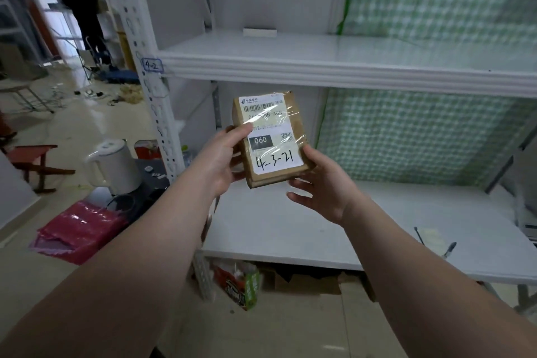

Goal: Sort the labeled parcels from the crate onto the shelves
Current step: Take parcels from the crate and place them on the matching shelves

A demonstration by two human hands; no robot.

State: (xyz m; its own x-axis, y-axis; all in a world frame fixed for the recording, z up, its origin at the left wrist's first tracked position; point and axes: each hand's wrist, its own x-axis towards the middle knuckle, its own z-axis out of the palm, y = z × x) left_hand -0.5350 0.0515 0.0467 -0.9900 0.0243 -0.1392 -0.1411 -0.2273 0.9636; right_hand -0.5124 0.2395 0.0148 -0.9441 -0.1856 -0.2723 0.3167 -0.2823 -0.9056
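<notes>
Now both hands hold one brown parcel up in the air. The left hand grips its left side, with the thumb pressed flat on the front and the fingers curled round the back. The right hand holds the bottom right corner, with the thumb on the right edge and the fingers bent under the bottom. Both arms reach out from the bottom of the view.

The parcel stands upright with its front to the camera. It is wrapped in shiny clear tape. Its white label has a bar code, the number 060 and "4-3-21" written by hand in black. The parcel hangs in front of the gap between two white shelves and touches neither one.

The upper shelf has a small white block at the back. The lower shelf has two pens near its right end. A green checked cloth hangs behind the shelves. A blue-edged tag on the left post reads "4-2".

On the left, low down, stand a white kettle and a pink bag. A red stool is further left. Far back, a person in dark clothes faces another rack.
</notes>
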